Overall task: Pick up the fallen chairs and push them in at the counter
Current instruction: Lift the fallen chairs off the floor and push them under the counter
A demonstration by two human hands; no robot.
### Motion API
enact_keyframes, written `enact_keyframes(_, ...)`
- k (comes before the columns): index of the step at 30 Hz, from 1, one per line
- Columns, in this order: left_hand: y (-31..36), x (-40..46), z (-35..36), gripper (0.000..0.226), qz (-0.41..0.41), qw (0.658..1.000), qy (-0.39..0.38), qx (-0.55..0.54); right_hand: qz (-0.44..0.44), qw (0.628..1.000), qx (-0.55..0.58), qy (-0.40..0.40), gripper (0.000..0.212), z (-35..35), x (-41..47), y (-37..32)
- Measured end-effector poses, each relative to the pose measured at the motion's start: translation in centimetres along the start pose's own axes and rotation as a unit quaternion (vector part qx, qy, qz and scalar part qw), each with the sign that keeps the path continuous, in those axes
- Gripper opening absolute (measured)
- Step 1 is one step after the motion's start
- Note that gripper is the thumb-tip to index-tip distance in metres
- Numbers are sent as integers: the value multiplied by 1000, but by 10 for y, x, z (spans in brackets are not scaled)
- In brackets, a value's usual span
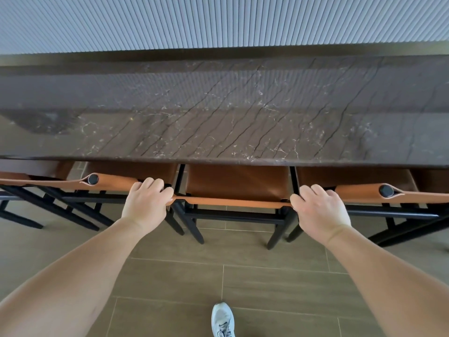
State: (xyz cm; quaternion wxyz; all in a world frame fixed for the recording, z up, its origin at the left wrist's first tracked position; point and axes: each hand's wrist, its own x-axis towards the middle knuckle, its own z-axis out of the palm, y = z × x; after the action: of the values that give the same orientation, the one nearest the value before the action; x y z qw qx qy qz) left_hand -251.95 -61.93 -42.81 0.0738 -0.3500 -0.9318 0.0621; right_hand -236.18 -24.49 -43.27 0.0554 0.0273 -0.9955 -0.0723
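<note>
Two hands (145,199) (319,207) clamp the middle chair (237,184), seemingly touching neighbouring chairs (114,182) (359,183) under the counter (218,117)

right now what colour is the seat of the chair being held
Tan-brown leather seat on a black frame, gripped by both hands; the head view shows it.

Looks like bar or café where I stand: long dark marble counter (218,113), leather-backed chairs (233,183) in row, fluted wall panel (218,20), tiled floor (267,283).

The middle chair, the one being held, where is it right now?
In the head view the middle chair stands upright at centre, its seat partly under the counter, between two matching chairs, with the left hand and right hand gripping its back corners.
</note>
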Motion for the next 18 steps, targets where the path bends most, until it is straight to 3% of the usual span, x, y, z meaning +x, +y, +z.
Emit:
enact_keyframes(6,-13,30,0,23,-28,1000,-12,8,0,1000,8,6,36,3,29,2)
enact_keyframes(18,-13,44,-4,32,11,998,-52,24,3,1000,16,20,29,11,43,12)
